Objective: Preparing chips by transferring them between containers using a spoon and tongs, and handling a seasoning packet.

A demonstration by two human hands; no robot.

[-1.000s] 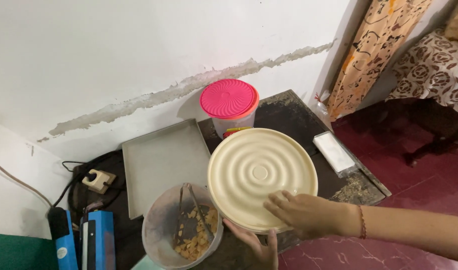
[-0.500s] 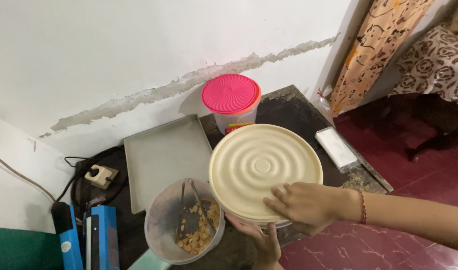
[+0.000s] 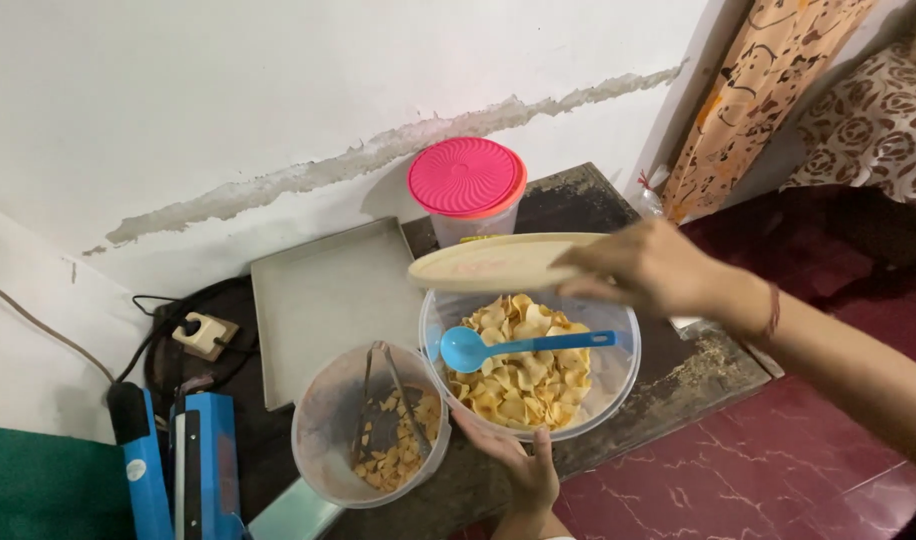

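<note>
Soft, even indoor light; sharp, faint shadows.

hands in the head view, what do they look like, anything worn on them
Both are bare, with no gloves or sleeves in view. The right hand has a thin reddish bracelet at the wrist. The left hand shows no ring or band that I can make out.

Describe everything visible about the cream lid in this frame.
The cream lid is a round, flat disc that looks like plastic, seen nearly edge-on, with a thin rim. The right hand holds it by its right edge, lifted clear and roughly level, slightly tilted, above the back rim of the clear bowl of yellow chips. It hangs just in front of the pink-lidded tub. Nothing but that hand touches it. The left hand is at the bowl's near side, not on the lid.
</note>
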